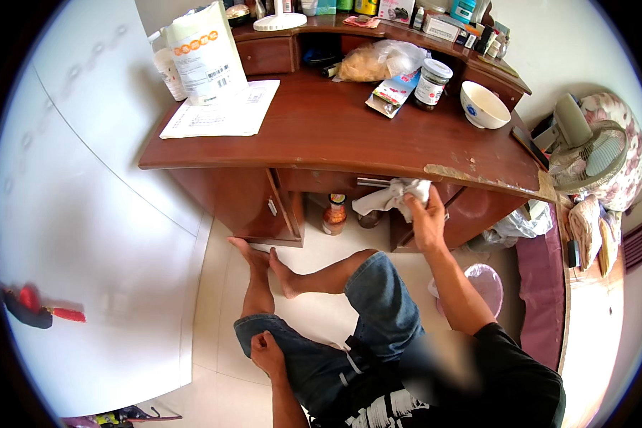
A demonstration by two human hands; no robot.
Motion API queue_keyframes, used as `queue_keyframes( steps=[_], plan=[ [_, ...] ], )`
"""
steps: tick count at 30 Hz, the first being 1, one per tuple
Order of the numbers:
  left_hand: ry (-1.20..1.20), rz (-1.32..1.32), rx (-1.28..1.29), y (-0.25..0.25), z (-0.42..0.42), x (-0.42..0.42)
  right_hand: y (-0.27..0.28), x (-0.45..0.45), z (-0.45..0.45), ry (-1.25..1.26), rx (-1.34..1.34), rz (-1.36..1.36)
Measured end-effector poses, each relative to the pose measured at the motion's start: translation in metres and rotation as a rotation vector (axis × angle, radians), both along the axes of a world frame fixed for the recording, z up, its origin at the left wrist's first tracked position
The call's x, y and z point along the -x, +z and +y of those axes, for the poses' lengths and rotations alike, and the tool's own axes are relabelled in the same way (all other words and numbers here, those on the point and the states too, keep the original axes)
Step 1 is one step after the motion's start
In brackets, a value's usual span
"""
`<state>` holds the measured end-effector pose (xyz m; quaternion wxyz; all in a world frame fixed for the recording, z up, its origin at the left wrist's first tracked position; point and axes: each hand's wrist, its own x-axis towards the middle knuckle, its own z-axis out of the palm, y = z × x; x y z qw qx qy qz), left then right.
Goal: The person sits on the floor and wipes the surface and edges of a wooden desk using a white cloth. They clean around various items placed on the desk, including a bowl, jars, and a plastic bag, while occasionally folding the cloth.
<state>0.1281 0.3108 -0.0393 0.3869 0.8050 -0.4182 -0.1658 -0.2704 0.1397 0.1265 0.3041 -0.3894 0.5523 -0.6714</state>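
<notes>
My right hand [428, 222] grips a crumpled white cloth [396, 197] at the desk's front. The cloth hangs just below the edge of the brown wooden desk [321, 128], beside a metal drawer handle [373, 182] and partly over the drawer front. My left hand [268, 353] rests on my left thigh, on the denim shorts [294, 342], with its fingers curled in and nothing seen in them. Beneath the desk, a glass jar with reddish contents [334, 215] stands on the floor. A second, darker jar [369, 219] beside it is partly hidden.
On the desktop stand a white pouch [208, 64] near paper sheets [222, 112], a plastic bag [377, 60], a flattened carton [393, 95], a lidded jar [432, 85] and a bowl [485, 105]. A fan [588, 155] is at right; a lined pink bin [484, 289] stands below.
</notes>
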Motion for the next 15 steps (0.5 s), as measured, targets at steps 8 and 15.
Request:
queue_keyframes(
  steps=[8, 15],
  plan=[
    [-0.010, 0.054, 0.032, 0.003, 0.003, -0.002, 0.012, -0.020, 0.002, -0.097, 0.063, 0.931],
    [-0.028, 0.041, 0.000, 0.010, -0.001, 0.005, 0.020, -0.025, -0.002, -0.035, 0.112, 1.133]
  ],
)
